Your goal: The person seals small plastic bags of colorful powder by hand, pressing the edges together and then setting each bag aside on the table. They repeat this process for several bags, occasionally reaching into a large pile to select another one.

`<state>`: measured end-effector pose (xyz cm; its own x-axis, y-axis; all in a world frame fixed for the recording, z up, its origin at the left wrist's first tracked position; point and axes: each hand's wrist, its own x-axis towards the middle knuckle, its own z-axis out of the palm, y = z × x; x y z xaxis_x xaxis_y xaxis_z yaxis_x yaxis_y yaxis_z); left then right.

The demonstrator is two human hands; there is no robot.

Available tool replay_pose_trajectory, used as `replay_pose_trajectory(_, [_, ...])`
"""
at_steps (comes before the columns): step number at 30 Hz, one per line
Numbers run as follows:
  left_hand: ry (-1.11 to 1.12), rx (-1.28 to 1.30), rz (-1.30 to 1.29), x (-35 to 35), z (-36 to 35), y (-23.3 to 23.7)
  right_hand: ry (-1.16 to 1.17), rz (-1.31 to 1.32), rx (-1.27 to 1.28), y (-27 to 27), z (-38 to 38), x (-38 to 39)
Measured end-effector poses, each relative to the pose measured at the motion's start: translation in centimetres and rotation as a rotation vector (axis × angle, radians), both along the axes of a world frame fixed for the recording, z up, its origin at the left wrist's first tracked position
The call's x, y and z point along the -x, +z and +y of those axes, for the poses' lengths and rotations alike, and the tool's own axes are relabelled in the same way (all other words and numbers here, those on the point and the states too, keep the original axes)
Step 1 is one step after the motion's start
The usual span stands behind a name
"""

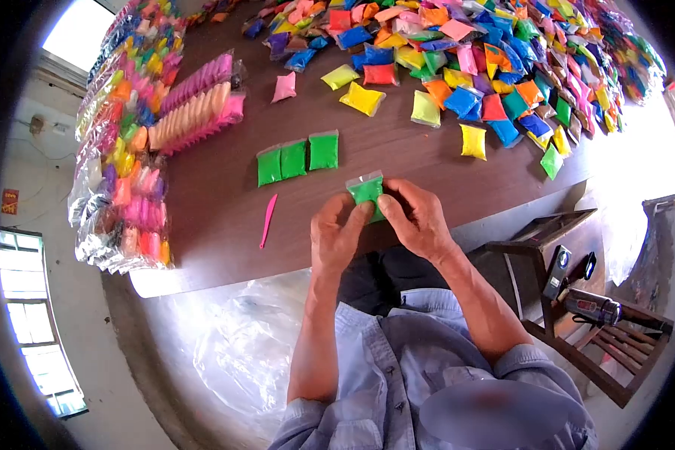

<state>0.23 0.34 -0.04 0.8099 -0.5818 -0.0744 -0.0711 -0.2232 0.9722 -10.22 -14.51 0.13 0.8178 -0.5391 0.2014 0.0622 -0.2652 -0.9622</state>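
Between my two hands, over the table's front edge, is a small clear packet with green filling (365,190). My left hand (334,231) pinches its left side between thumb and fingers. On the other side my right hand (415,220) grips it the same way, thumb on the front. The packet's clear top strip sticks up above my thumbs; its lower part is partly hidden. Further back, several like green packets (293,159) lie side by side in a row. A pink plastic knife (268,221) rests on the table left of my left hand.
A large heap of coloured packets (457,52) covers the back right of the brown table (225,217). Bundled packets (195,120) and stacked bags (127,165) line the left side. Clear plastic sheeting (240,345) lies below the edge. A wooden stool (615,352) stands at right.
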Motion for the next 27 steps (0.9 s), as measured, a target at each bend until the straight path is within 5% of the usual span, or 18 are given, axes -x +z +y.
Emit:
replay_pose_trajectory(8, [-0.108,0.010,-0.207,0.8,-0.8,1.0,-0.118,-0.057,-0.017,-0.7,0.2,-0.4])
replay_pose_trajectory(17, [0.013,0.047,-0.015,0.5,-0.5,0.5,-0.042,0.035,0.075,0.2,0.3,-0.4])
replay_pose_trajectory(27, [-0.026,0.024,-0.106,0.6,-0.7,0.0,-0.115,-0.005,0.030,-1.1,0.1,-0.5])
